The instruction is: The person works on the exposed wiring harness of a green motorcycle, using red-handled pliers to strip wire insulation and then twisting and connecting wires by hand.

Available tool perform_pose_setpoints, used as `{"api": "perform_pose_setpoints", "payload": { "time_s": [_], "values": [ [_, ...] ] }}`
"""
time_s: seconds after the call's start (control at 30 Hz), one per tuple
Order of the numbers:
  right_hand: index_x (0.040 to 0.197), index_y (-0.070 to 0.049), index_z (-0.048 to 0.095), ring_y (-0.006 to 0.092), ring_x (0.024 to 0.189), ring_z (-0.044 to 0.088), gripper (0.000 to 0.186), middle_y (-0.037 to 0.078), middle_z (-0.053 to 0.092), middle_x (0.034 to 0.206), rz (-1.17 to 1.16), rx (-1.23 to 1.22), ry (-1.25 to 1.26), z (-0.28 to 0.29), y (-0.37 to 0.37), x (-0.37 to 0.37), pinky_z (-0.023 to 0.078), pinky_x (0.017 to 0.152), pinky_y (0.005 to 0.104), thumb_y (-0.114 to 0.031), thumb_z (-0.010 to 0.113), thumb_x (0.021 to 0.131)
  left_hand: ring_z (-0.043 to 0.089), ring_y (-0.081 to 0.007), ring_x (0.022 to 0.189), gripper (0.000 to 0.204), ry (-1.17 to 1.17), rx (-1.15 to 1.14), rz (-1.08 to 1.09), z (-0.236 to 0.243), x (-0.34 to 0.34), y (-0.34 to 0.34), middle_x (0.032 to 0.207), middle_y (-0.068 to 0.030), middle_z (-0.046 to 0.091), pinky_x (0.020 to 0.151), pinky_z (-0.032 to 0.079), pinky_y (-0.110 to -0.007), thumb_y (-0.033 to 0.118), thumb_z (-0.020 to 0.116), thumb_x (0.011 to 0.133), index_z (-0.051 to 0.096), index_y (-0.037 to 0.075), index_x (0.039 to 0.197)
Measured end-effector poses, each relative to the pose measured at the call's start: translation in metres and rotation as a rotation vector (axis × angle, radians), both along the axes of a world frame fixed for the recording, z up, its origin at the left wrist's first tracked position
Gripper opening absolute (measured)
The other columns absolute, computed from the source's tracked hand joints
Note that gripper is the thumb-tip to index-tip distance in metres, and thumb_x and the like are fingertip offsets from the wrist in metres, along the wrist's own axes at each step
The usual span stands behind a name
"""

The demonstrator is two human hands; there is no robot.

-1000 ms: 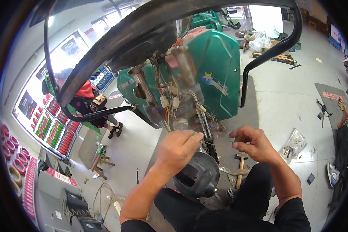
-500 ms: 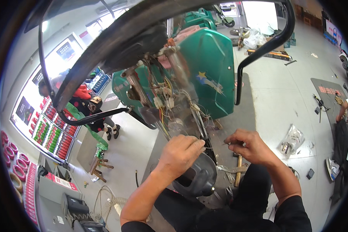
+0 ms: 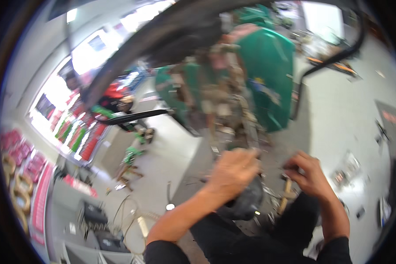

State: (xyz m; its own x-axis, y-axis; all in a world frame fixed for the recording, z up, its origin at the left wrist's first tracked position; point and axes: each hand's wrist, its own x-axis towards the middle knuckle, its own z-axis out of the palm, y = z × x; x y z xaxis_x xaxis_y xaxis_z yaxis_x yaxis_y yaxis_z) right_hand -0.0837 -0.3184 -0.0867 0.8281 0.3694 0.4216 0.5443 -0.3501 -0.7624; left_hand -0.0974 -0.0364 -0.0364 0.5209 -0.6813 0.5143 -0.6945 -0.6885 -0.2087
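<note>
Before me is a partly stripped vehicle front with a green body panel [image 3: 268, 79], a dark bent frame [image 3: 136, 42] overhead and blurred wiring and fork tubes [image 3: 222, 105] in the middle. Just below the wiring, my left hand [image 3: 235, 169] has its fingers pressed together over a black rounded housing [image 3: 246, 202]; what it holds is hidden. To its right, my right hand [image 3: 306, 174] is curled, thumb close to forefinger, on something too blurred to name. A wooden-handled hammer [image 3: 286, 198] lies on the grey mat beneath it.
A person in red [image 3: 110, 90] is by the display racks [image 3: 77, 134] at left, near a low stool [image 3: 125, 174]. Tape rolls [image 3: 22, 191] hang at far left above power tool cases [image 3: 97, 211]. A plastic bag [image 3: 345, 171] and small tools [image 3: 383, 132] lie on the right floor.
The whole view has swung, so the scene sits further right and is smeared by motion. Both hands appear further right with it, still curled close to each other below the wiring.
</note>
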Motion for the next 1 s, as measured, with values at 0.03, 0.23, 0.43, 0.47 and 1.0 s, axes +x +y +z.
{"api": "perform_pose_setpoints", "payload": {
  "time_s": [0.03, 0.23, 0.43, 0.47, 1.0],
  "values": [
    [0.095, 0.0, 0.071, 0.0258, 0.075, 0.068, 0.015, 0.011, 0.065, 0.085, 0.005, 0.015, 0.034, 0.003, 0.008, -0.004, 0.053, 0.069, 0.0365, 0.002, 0.078, 0.082, 0.065, -0.0279, 0.108, 0.022, 0.032, 0.03, 0.002, -0.004, -0.005, 0.001, 0.134, -0.0113, 0.067, 0.086, 0.051, -0.042, 0.019, 0.073, 0.085, 0.072, 0.009, 0.104],
    [0.09, 0.002, 0.066, 0.0206, 0.071, 0.064, 0.013, 0.01, 0.064, 0.082, -0.062, 0.123, 0.008, 0.01, 0.017, -0.02, 0.051, 0.068, 0.0334, 0.007, 0.07, 0.078, 0.061, -0.0249, 0.1, 0.029, 0.117, -0.057, -0.102, -0.022, -0.003, -0.038, 0.102, -0.0094, 0.064, 0.079, 0.048, -0.036, 0.014, 0.063, 0.083, 0.068, 0.0, 0.108],
    [0.093, 0.003, 0.066, 0.0223, 0.072, 0.065, 0.013, 0.011, 0.064, 0.082, -0.052, 0.059, 0.049, 0.003, 0.018, -0.02, 0.052, 0.069, 0.0332, 0.007, 0.073, 0.082, 0.063, -0.0247, 0.084, 0.02, 0.083, -0.153, -0.118, -0.037, -0.006, -0.038, 0.087, -0.0074, 0.062, 0.074, 0.048, -0.038, 0.015, 0.064, 0.086, 0.066, 0.003, 0.102],
    [0.093, 0.003, 0.066, 0.0225, 0.072, 0.064, 0.013, 0.011, 0.064, 0.082, -0.041, 0.022, 0.02, 0.006, 0.017, -0.022, 0.051, 0.069, 0.0335, 0.008, 0.073, 0.082, 0.063, -0.0255, 0.082, 0.017, 0.084, -0.184, -0.135, -0.037, -0.006, -0.036, 0.086, -0.0076, 0.062, 0.074, 0.048, -0.038, 0.015, 0.065, 0.087, 0.064, 0.004, 0.099],
    [0.102, -0.002, 0.07, 0.0196, 0.083, 0.066, 0.015, 0.007, 0.068, 0.088, -0.207, 0.247, 0.167, -0.01, -0.109, -0.007, 0.054, 0.077, 0.0356, -0.017, 0.069, 0.102, 0.068, -0.0176, 0.09, 0.015, 0.535, -0.573, 0.079, 0.022, -0.012, -0.009, 0.103, -0.0093, 0.075, 0.082, 0.054, -0.032, 0.004, 0.066, 0.102, 0.073, -0.001, 0.115]
  ]
}}
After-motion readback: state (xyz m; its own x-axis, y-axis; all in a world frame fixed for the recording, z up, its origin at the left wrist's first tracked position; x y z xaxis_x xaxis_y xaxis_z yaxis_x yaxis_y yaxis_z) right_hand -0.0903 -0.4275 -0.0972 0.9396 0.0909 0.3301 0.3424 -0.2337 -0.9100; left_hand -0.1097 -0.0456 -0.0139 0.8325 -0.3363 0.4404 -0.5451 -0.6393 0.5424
